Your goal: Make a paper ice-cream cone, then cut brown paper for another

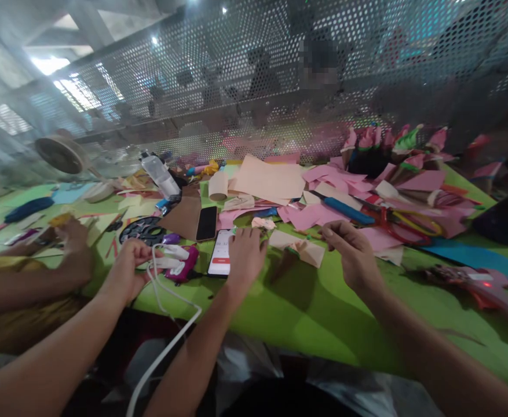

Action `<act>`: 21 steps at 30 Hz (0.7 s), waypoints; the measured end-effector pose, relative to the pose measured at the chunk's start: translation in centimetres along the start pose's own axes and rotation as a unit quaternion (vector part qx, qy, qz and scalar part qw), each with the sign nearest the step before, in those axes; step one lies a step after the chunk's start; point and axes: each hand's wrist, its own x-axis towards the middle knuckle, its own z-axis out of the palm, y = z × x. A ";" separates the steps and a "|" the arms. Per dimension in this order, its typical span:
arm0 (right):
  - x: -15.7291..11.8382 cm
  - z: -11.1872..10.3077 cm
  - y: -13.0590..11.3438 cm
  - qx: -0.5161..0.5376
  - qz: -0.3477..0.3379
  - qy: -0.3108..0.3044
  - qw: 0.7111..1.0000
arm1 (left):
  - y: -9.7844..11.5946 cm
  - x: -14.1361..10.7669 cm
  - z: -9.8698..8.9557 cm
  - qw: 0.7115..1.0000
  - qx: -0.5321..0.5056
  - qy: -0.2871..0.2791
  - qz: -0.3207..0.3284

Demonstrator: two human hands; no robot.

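Observation:
My left hand (pixel 247 258) lies palm down with its fingers apart over the right side of a phone (pixel 219 255) with a lit white screen. To its right, my right hand (pixel 353 249) is raised a little above the green table, thumb and fingers pinched together; what is between them is too small to tell. Between my hands are a cream paper piece (pixel 312 252) with a bit of green on it and a small crumpled pale pink piece (pixel 263 223).
At left, another person's hands (pixel 125 272) hold a white cable (pixel 160 289) beside a magenta device (pixel 188 269). Pink paper (pixel 332 174), a blue-handled tool (pixel 347 209), red scissors (pixel 388 229) and a pink glue gun (pixel 492 284) lie around. A perforated metal screen (pixel 236 87) stands behind.

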 end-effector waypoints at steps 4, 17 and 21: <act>-0.1 0.0 -0.2 -0.004 0.000 0.001 1.000 | -2.3 1.8 -1.2 0.989 0.145 -0.011 0.027; -0.1 0.2 -0.2 -0.046 -0.027 -0.019 0.998 | -1.0 3.0 -2.7 0.993 0.104 0.041 0.041; -0.4 0.5 -0.7 -0.123 -0.069 -0.071 0.987 | 2.0 1.9 -2.5 0.993 -0.010 0.032 0.113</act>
